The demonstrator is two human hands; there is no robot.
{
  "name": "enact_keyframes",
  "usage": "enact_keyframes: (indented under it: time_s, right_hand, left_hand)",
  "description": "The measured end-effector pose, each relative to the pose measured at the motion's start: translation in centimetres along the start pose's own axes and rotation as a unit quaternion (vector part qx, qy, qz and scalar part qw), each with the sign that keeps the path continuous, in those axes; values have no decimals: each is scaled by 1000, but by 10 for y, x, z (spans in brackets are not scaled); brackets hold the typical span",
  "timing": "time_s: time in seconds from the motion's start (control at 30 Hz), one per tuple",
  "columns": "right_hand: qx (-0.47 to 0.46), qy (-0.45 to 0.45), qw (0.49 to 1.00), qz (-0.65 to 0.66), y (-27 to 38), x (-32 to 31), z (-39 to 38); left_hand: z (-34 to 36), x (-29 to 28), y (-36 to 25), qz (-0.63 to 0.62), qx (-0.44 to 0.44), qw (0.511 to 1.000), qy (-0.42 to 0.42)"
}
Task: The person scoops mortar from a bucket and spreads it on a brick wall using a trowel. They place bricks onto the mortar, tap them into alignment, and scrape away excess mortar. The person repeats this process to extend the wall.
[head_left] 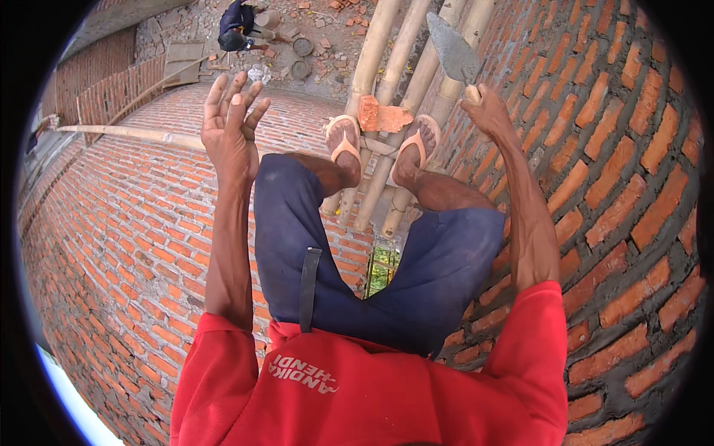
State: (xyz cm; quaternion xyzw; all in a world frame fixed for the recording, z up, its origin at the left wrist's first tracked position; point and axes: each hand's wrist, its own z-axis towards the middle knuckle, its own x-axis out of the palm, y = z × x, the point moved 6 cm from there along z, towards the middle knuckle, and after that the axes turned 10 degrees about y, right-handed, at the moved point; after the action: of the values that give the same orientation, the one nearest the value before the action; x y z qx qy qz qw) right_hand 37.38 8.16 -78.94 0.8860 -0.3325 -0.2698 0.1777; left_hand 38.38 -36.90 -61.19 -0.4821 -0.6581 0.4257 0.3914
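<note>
My right hand (489, 113) is closed around the wooden handle of a trowel (454, 49), whose grey, mortar-stained blade points up and away, close to the brick wall (595, 149) on my right. My left hand (234, 130) is raised on the other side with its fingers spread and nothing in it. Between my sandalled feet, broken orange brick pieces (384, 117) lie on the bamboo poles (401, 56) that I stand on.
A second brick wall (141, 245) rises on my left, with a bamboo pole (134, 134) running across it. Far below, a co-worker (242, 28) bends near round buckets (302, 47) and scattered bricks. A gap (382, 269) shows greenery beneath me.
</note>
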Motion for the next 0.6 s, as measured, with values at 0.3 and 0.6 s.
enact_keyframes:
  time_s: [0.3,0.6]
  right_hand:
    - [-174,13,964,-203,-55,70,99]
    - [-255,162,936,-180,-72,140,140]
  left_hand:
    - [157,39,186,343,-159,866,329]
    - [208,-9,353,386,-179,847,320]
